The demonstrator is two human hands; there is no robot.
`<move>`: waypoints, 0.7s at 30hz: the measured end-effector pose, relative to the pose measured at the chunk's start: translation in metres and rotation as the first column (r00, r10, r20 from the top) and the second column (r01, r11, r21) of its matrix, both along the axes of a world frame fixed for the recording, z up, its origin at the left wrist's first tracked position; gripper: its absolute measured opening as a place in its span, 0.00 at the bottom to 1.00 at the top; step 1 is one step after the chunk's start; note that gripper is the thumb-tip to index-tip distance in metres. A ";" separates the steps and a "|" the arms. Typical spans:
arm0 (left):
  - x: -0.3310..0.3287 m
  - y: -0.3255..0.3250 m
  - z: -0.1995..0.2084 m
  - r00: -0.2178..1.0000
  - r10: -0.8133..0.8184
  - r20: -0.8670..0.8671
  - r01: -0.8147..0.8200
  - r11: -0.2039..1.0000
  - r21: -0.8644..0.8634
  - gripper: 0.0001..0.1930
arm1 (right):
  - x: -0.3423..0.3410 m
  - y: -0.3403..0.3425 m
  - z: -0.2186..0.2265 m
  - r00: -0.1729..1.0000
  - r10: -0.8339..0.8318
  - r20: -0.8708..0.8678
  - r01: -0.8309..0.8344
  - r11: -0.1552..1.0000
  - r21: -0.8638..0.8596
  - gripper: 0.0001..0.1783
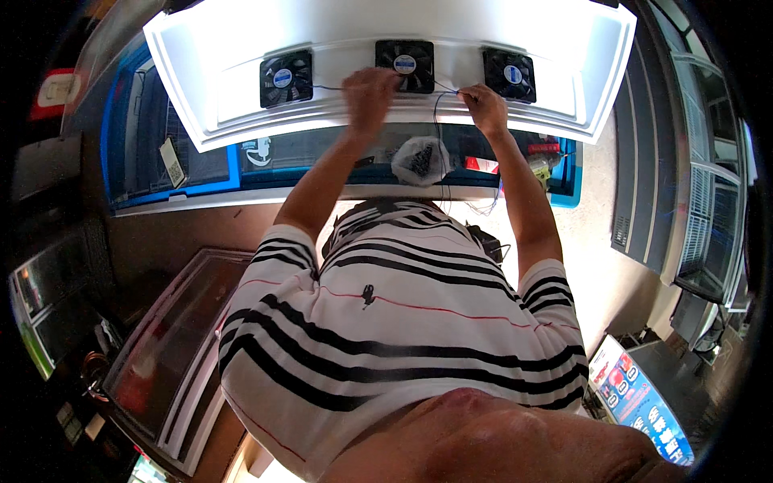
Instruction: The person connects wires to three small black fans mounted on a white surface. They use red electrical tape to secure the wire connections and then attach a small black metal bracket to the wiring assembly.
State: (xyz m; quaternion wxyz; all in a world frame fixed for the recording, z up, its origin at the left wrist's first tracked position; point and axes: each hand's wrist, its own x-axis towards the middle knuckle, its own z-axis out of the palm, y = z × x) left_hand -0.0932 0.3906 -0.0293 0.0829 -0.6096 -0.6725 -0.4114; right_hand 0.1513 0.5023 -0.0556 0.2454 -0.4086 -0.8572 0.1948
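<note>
Three black square cooling fans with blue-and-white centre labels sit in a row on a white panel: a left fan, a middle fan and a right fan. My left hand is over the lower left corner of the middle fan, close to the thin wire from the left fan. It is blurred, so its grip cannot be made out. Between the middle and right fans, my right hand pinches a thin wire. A dark cable hangs from there.
Below the panel stands a blue-framed cabinet with glass lids. On it lie a clear plastic bag of small dark pieces, a red-and-white box and a yellowish-green item. A glass-topped case stands at left, a colourful printed board at lower right.
</note>
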 end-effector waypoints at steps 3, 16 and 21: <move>-0.043 -0.028 -0.012 0.981 0.194 -0.001 -0.189 0.954 -0.234 0.08 | 0.000 -0.002 0.000 1.000 -0.003 -0.006 0.003 1.000 -0.016 0.08; -0.053 -0.035 -0.020 0.986 0.049 -0.160 -0.083 0.973 -0.216 0.05 | 0.000 0.001 -0.002 1.000 0.004 -0.003 -0.004 0.999 -0.031 0.08; -0.053 -0.029 -0.025 0.994 -0.009 -0.113 -0.012 0.984 -0.180 0.05 | 0.003 0.006 -0.007 0.999 0.019 -0.032 -0.020 0.999 -0.046 0.08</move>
